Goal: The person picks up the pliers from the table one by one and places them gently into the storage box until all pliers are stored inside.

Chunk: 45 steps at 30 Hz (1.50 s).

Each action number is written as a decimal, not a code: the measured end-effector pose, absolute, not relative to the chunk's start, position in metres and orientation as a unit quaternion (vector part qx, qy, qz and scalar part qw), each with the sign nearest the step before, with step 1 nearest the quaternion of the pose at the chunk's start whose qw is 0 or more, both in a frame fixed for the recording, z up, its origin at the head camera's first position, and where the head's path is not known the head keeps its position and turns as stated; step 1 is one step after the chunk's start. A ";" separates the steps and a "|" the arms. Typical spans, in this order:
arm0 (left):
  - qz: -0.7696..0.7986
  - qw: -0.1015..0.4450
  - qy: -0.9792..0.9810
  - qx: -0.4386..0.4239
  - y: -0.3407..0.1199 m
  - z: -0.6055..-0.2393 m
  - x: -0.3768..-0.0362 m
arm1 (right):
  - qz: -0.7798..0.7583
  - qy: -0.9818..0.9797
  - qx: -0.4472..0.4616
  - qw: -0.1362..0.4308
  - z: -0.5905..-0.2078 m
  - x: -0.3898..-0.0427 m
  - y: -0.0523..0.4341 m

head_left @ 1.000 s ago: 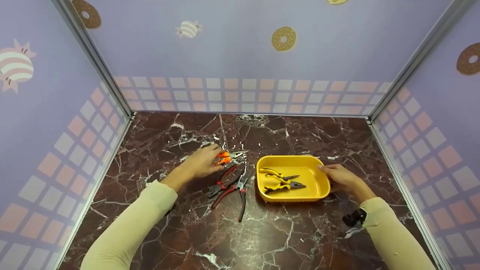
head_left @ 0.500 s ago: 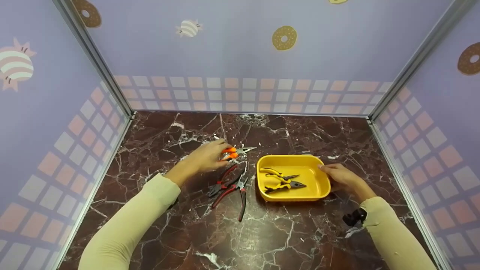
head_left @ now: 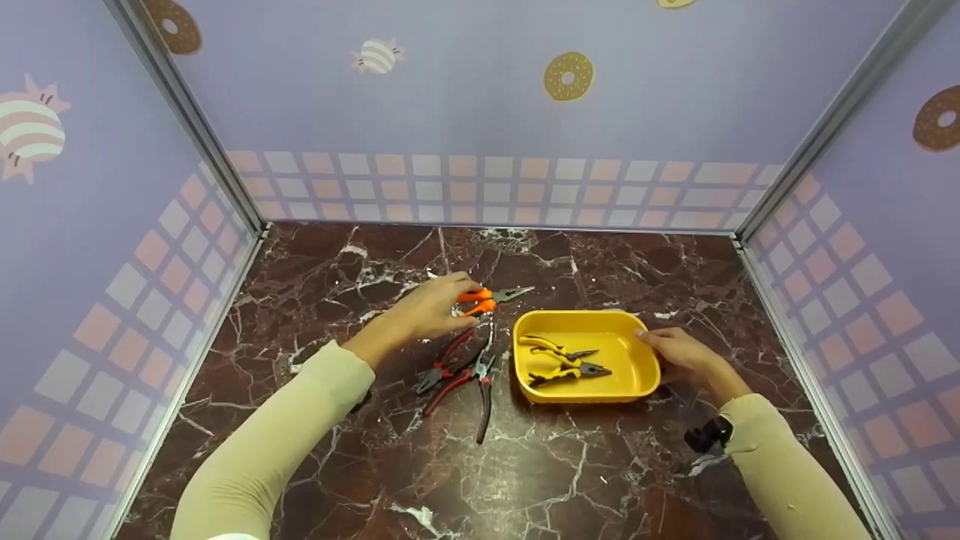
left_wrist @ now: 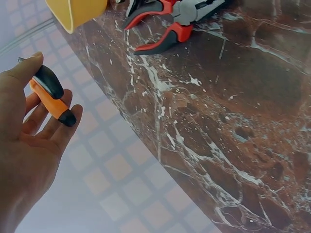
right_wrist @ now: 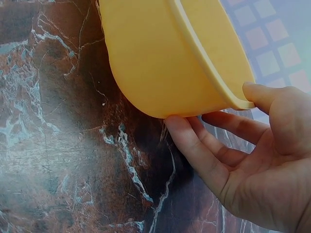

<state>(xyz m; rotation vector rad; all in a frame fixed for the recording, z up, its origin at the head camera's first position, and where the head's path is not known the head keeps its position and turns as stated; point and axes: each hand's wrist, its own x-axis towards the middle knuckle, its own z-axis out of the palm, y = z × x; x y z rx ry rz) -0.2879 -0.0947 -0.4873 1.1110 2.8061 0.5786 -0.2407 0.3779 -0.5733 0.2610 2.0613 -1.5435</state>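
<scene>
My left hand pinches the orange and black handles of long-nose pliers, whose metal jaws point right toward the yellow bin. In the left wrist view the pliers' handle lies between thumb and fingers. With the thumb over the rim and fingers beneath, my right hand grips the yellow bin at its right end. Two yellow and black pliers, an upper pair and a lower pair, lie inside the bin. The right wrist view shows the bin's outer wall above the fingertips.
Two red and black pliers, one farther left and one nearer the bin, lie overlapping on the dark marbled table. A patterned wall panel stands behind, with side panels at left and right.
My left hand has moved to the right and slightly away from me, carrying the orange pliers up off their earlier spot. The right hand and the bin stay in place.
</scene>
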 end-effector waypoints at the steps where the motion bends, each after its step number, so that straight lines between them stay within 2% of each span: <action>1: 0.190 0.035 0.912 0.362 -0.094 -0.487 -0.288 | -0.575 0.765 0.096 0.273 -0.573 -0.241 0.378; 27: 0.203 0.017 0.898 0.390 -0.060 -0.467 -0.290 | -0.560 0.778 0.097 0.269 -0.573 -0.242 0.380; 45: 0.201 0.020 0.892 0.405 -0.030 -0.471 -0.287 | -0.558 0.781 0.083 0.268 -0.573 -0.239 0.378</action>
